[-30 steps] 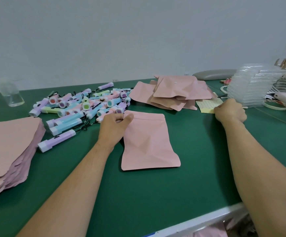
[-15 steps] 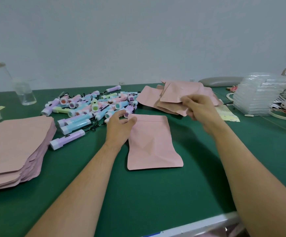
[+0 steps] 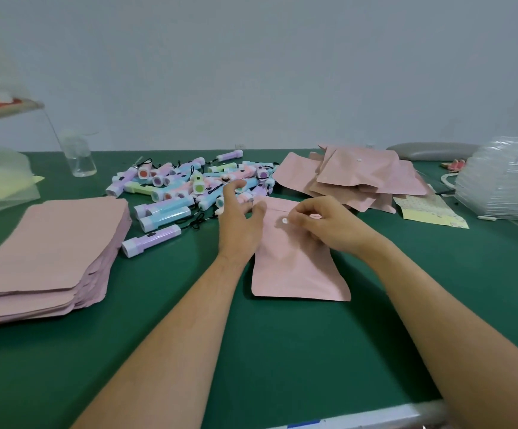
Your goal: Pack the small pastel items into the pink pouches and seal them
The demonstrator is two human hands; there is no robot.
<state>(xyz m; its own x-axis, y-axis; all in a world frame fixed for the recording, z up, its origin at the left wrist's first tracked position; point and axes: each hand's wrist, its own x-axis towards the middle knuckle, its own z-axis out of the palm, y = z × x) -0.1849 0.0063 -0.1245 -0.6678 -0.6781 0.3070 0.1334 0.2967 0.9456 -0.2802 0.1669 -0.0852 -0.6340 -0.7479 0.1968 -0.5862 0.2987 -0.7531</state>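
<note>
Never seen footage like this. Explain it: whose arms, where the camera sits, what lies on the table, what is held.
No machine: a person works bare-handed, filmed by one camera on their head, looking down. On the green table lie a pile of small pastel items, a stack of flat pouches, a heap of pouches farther back and a yellow sheet. The left hand rests on the top edge of the pink pouch in front; the right hand pinches a small white dot against it.
</note>
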